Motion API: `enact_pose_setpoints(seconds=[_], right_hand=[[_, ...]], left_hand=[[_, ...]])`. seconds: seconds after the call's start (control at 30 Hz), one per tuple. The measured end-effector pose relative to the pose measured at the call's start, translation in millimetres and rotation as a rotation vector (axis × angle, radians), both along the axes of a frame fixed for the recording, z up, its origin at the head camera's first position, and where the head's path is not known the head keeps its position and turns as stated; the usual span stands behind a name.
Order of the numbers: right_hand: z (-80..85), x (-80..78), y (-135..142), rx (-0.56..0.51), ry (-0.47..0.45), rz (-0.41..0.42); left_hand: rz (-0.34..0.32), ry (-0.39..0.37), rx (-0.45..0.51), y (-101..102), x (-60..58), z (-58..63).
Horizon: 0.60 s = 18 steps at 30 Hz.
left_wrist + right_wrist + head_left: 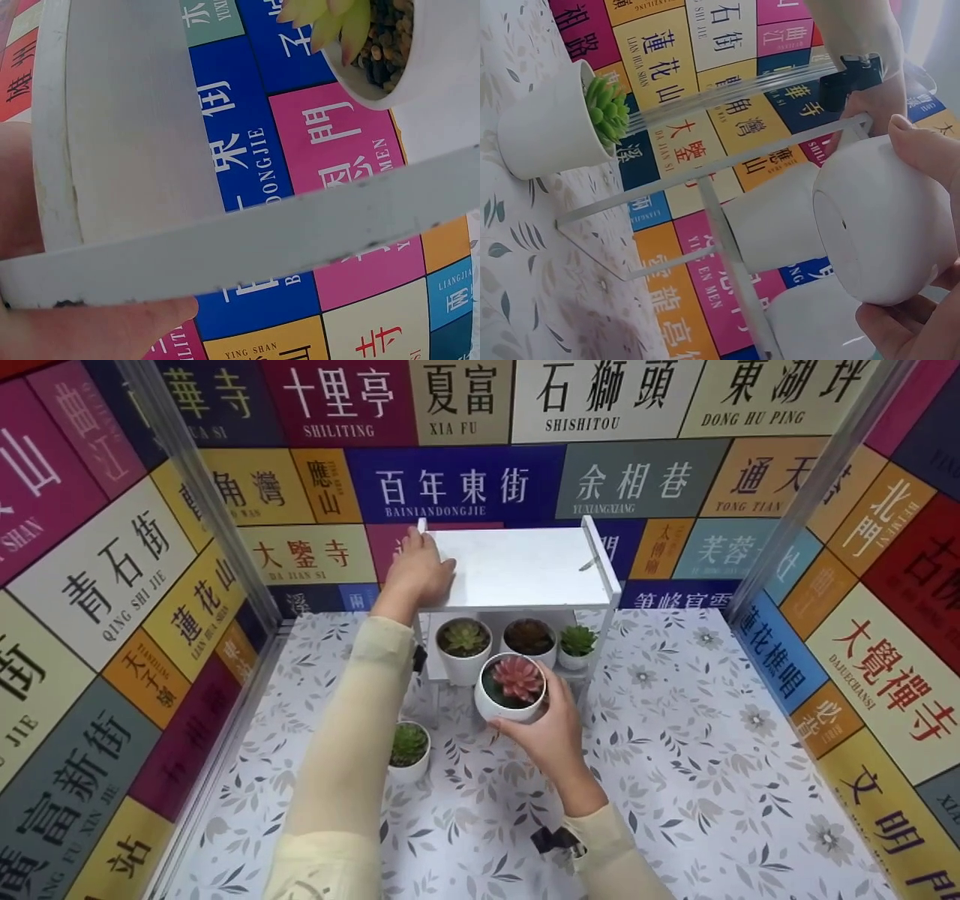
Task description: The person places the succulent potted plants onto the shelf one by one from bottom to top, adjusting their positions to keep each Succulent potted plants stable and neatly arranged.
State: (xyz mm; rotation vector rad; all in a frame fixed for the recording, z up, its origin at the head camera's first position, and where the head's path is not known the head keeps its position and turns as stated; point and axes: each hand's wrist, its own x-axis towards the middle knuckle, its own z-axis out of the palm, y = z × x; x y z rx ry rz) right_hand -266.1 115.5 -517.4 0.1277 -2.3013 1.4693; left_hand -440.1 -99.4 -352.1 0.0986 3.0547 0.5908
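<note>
A small white two-tier shelf (517, 570) stands at the back of the table. My left hand (420, 574) grips the left end of its top board; in the left wrist view the thumb (112, 330) lies along a white side rail (240, 244). In front of the lower tier, my right hand (555, 739) holds a round white pot with a red succulent (517, 681), thumb and fingers around its side. The right wrist view shows this pot's white underside (847, 225), raised and tilted, near two other white pots on the shelf.
On the lower tier stand a pale green succulent (463, 643), a dark reddish succulent (529, 639) and a smaller green one (577, 643), all in white pots. Another green potted succulent (409, 750) stands on the leaf-patterned tablecloth (697, 780), left of the shelf front. Sign-printed walls surround the table.
</note>
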Motion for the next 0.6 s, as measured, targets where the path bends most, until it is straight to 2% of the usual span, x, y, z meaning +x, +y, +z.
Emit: enact_pose_setpoints(seconds=[0.17,0.43,0.6], right_hand=[[6.4,-2.7,5.2,-0.006,0.038,-0.007],[17.6,-3.1,7.0,0.022,0.034,-0.041],[27.0,-5.2,5.8,-0.002,0.054,-0.034]], left_hand=[[0.003,0.006,-0.005,1.3,-0.8,-0.1],[-0.003,0.010,0.005,2.4,-1.6,-0.1],[0.000,0.004,0.002,1.6,-1.4,-0.4]])
